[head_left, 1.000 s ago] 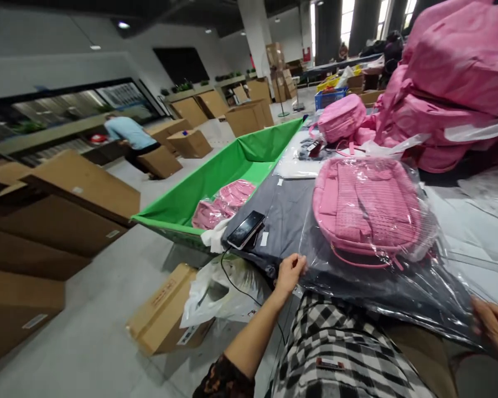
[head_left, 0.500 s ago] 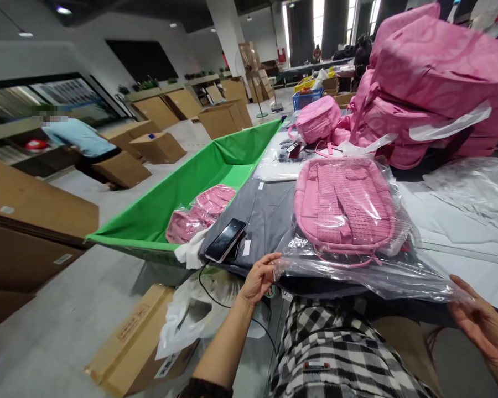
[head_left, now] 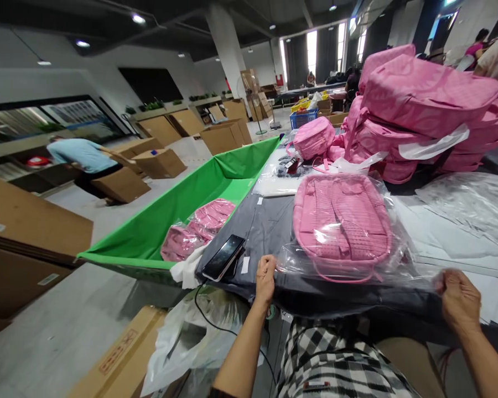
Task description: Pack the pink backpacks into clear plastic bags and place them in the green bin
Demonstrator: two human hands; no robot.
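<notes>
A pink backpack (head_left: 342, 218) lies flat, straps up, inside a clear plastic bag (head_left: 404, 246) on the dark-covered table in front of me. With closed fingers, my left hand (head_left: 266, 276) grips the left corner of the bag's near edge. My right hand (head_left: 460, 298) is closed on the right corner, slightly smeared by motion. Between my hands the plastic is stretched along the table's front edge. A black phone (head_left: 224, 257) rests on the table left of my left hand, with a small white label (head_left: 245, 265) beside it.
A green fabric bin (head_left: 149, 235) left of the table holds bagged pink items (head_left: 197, 228). Pink backpacks (head_left: 427, 105) are piled at the back right, near loose clear bags (head_left: 473, 204). Cartons (head_left: 112, 354) stand on the floor. A person in light blue (head_left: 81, 156) bends over boxes.
My fingers have closed tighter on the bag's corners, and its near edge is gathered in closer to the backpack. My right hand has turned into a fist. The camera view has tilted up slightly.
</notes>
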